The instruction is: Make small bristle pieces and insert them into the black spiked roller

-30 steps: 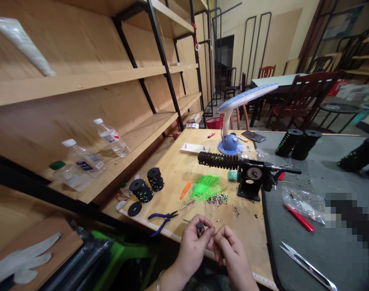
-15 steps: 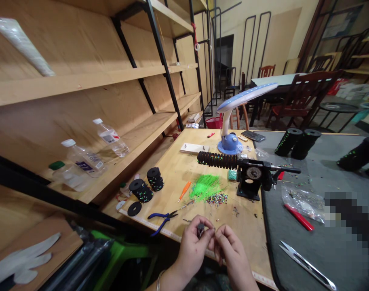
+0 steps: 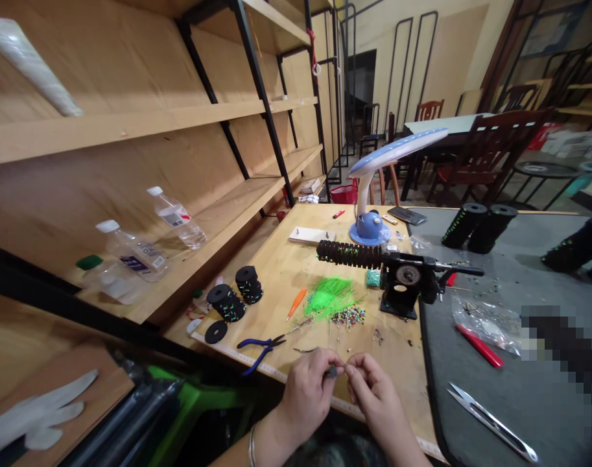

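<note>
Over the table's front edge, my left hand (image 3: 306, 384) has its fingers closed around a small dark grey object (image 3: 331, 371), whose kind I cannot make out. My right hand (image 3: 373, 388) pinches beside it, fingertips meeting those of the left. Whatever lies in that pinch is too small to name. Blue-handled pliers (image 3: 260, 350) lie to the left of the hands. Beyond the fingers are a heap of multicoloured beads (image 3: 348, 317), a pile of bright green thin strands (image 3: 331, 297) and an orange-handled pointed tool (image 3: 296, 303).
A black clamp device (image 3: 402, 279) carries a row of black discs (image 3: 349, 254). Behind it stands a blue lamp (image 3: 368, 227). Black spools (image 3: 226, 303) stand at left. On the grey mat (image 3: 471, 402) lie metal snips (image 3: 493, 421) and a red tool (image 3: 479, 346). Shelves (image 3: 218, 227) hold bottles.
My left hand has turned, its fingers now curled over more, and the dark object has shifted slightly right and tilted. My right fingertips have risen a little, still against the left ones.
</note>
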`<action>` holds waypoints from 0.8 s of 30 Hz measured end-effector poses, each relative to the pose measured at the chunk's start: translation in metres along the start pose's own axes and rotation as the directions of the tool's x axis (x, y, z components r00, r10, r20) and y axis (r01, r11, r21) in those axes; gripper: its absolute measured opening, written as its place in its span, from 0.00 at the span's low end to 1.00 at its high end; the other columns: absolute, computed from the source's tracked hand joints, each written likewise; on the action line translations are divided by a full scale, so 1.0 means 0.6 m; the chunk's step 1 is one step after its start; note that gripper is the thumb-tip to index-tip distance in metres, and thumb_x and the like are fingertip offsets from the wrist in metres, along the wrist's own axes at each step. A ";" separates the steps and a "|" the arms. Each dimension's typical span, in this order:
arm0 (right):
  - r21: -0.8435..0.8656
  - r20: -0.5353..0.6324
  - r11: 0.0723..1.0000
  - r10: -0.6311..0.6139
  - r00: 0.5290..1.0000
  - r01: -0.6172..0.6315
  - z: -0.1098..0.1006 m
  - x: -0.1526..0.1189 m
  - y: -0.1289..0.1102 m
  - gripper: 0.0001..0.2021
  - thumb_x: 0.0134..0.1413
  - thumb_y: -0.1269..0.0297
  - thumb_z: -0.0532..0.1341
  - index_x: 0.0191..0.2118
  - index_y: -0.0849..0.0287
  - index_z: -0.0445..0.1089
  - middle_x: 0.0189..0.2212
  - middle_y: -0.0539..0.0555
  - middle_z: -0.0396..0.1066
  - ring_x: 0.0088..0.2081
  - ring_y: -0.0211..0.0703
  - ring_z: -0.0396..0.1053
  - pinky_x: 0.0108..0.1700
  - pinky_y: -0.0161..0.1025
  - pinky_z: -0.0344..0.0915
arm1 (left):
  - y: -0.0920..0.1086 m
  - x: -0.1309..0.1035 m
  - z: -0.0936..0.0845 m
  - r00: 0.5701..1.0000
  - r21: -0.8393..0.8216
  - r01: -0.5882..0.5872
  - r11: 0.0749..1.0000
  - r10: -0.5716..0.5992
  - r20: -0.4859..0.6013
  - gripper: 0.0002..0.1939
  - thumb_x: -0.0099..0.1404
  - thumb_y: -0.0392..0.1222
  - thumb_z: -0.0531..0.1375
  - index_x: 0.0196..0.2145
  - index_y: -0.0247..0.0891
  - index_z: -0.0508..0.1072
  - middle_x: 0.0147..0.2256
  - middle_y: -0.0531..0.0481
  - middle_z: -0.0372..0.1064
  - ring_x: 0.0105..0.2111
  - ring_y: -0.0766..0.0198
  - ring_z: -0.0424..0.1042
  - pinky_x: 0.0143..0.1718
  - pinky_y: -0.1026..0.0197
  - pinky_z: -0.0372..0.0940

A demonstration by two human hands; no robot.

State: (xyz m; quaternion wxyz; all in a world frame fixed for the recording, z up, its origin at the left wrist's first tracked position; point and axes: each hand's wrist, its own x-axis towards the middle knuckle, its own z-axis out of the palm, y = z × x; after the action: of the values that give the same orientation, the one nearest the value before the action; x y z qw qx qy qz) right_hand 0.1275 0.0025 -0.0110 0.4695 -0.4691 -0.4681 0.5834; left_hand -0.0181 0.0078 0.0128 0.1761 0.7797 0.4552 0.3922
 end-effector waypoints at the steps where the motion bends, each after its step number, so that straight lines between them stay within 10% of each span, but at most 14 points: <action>1: -0.004 0.008 1.000 -0.006 1.000 0.006 -0.001 0.001 0.000 0.24 0.50 0.37 0.58 0.28 0.57 0.62 0.15 0.41 0.54 0.18 0.34 0.52 0.22 0.32 0.49 | 0.000 0.000 -0.001 1.000 -0.031 0.019 0.999 -0.018 0.009 0.06 0.63 0.32 0.55 0.36 0.40 0.69 0.30 0.49 0.74 0.30 0.61 0.74 0.33 0.62 0.65; 8: -0.139 0.017 0.983 -0.120 0.993 0.121 -0.011 0.002 -0.012 0.19 0.56 0.44 0.58 0.28 0.57 0.65 0.19 0.44 0.55 0.21 0.36 0.53 0.24 0.33 0.51 | -0.004 0.016 -0.008 0.851 -0.522 0.516 0.679 -0.476 0.222 0.12 0.60 0.42 0.63 0.41 0.35 0.72 0.31 0.47 0.73 0.31 0.61 0.71 0.32 0.63 0.63; 16: -0.451 0.143 0.838 -0.273 0.951 0.308 -0.012 0.006 -0.023 0.10 0.61 0.61 0.54 0.28 0.56 0.64 0.20 0.46 0.62 0.22 0.37 0.59 0.25 0.33 0.54 | 0.001 0.036 -0.019 0.877 -0.615 0.471 0.633 -0.415 0.244 0.13 0.61 0.48 0.63 0.27 0.35 0.71 0.26 0.51 0.67 0.29 0.64 0.65 0.33 0.64 0.58; 24: -0.682 0.511 0.306 -0.450 0.732 0.664 -0.029 0.015 -0.055 0.10 0.60 0.72 0.52 0.31 0.57 0.68 0.25 0.52 0.67 0.29 0.42 0.62 0.29 0.36 0.55 | 0.004 0.039 -0.038 0.786 -0.738 0.596 0.316 -0.417 0.456 0.21 0.58 0.56 0.64 0.28 0.37 0.62 0.21 0.58 0.58 0.18 0.74 0.49 0.20 0.67 0.42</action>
State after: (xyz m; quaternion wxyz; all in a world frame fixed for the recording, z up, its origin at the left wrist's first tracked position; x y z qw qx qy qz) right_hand 0.1471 0.0175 0.0185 0.3030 -0.3699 -0.8680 0.1338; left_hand -0.0276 0.0247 0.0393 0.6911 0.4340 0.4026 0.4146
